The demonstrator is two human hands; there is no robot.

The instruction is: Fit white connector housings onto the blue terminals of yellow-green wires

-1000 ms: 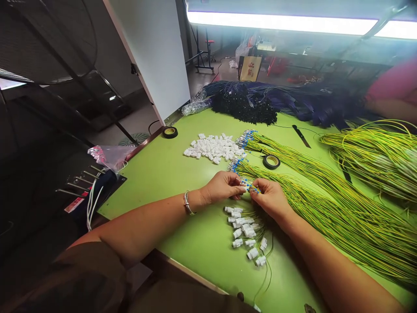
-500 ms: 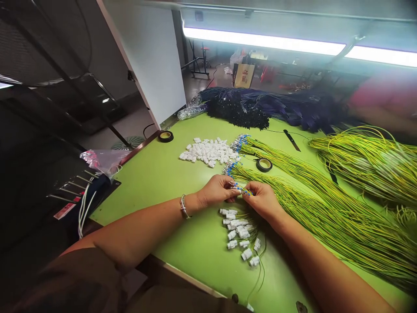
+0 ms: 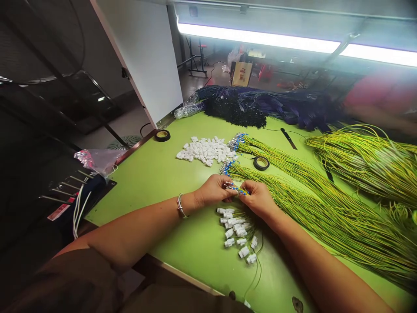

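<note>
Between my two hands runs a small bunch of yellow-green wires [image 3: 240,190] with blue-collared metal terminals at the ends. My left hand [image 3: 213,191] pinches the terminal end; my right hand [image 3: 259,198] grips the same wires just behind it. Fingers hide part of the terminals. Just below my hands lie several white plastic connectors [image 3: 239,230] fitted on wires. Beyond them a larger bundle of yellow-green wires [image 3: 302,208] stretches to the right, its blue-and-silver terminal ends close to my left fingers. A heap of loose white connectors [image 3: 206,150] sits farther back.
On the green table [image 3: 137,191] are two black tape rolls, one [image 3: 261,163] mid-table and one [image 3: 162,135] at the left edge. A dark blade-like strip [image 3: 289,139], coiled wires [image 3: 368,161] and dark cables [image 3: 270,104] lie behind. A person in pink [image 3: 381,93] is at the far right.
The whole view has shifted slightly, so everything sits a little farther left. Both hands keep their hold on the wires, with little visible change in the fingers.
</note>
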